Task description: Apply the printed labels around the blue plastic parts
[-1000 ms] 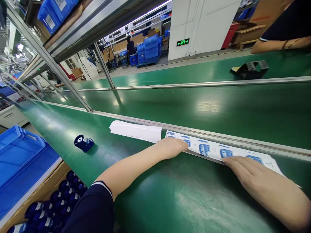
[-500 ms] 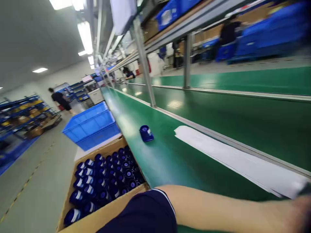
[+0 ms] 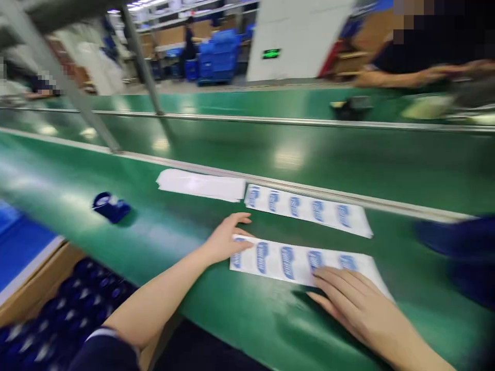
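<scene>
On the green work surface lies a strip of labels with blue print on white. My left hand rests at its left end, with the fingers spread and some of them over the strip. Across the strip's right part my right hand lies with its fingers stretched out, hiding some of the labels. Just behind is a second printed label strip, touched by neither hand. To its left lies a stack of plain white strips. A dark blue cup-shaped part stands farther left.
At lower left, a cardboard box holds many dark blue parts beside a blue crate. Blurred dark blue items sit at the right edge. A metal rail and slanted posts run behind. Across the bench a person's arms are visible.
My view has swung right, away from the box and crate. Both hands are now seen on a printed label strip; before, only one arm and a blurred hand at the right edge showed.
</scene>
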A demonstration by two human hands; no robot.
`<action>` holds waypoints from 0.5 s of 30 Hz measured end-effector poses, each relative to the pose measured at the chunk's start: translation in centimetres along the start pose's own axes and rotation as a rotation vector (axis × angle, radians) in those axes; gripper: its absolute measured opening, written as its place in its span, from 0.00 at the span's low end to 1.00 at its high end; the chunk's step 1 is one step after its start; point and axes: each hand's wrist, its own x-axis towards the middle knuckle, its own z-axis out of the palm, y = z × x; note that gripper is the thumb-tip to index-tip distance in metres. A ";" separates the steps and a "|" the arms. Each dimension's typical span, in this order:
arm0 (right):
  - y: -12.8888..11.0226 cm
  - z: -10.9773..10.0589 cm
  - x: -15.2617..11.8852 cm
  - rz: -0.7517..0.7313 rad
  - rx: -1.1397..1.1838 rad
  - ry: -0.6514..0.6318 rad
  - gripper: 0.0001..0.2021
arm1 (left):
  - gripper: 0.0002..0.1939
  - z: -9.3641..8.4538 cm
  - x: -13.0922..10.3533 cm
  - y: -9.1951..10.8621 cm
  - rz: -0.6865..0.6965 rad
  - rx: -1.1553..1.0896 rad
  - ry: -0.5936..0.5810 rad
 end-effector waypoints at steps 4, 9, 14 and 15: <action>-1.1 -1.1 1.9 0.268 -0.072 -0.034 0.18 | 0.29 -0.5 0.7 -0.3 0.035 0.060 -0.104; -1.4 0.6 5.5 0.367 0.026 -0.119 0.12 | 0.17 -0.4 0.0 0.7 0.136 0.231 -0.095; -2.7 -1.4 7.0 0.286 0.018 0.052 0.08 | 0.06 -1.0 -1.8 3.5 0.378 0.436 -0.058; -3.1 -2.2 7.0 0.221 -0.031 0.103 0.06 | 0.07 -1.1 -2.4 4.0 0.522 0.523 -0.028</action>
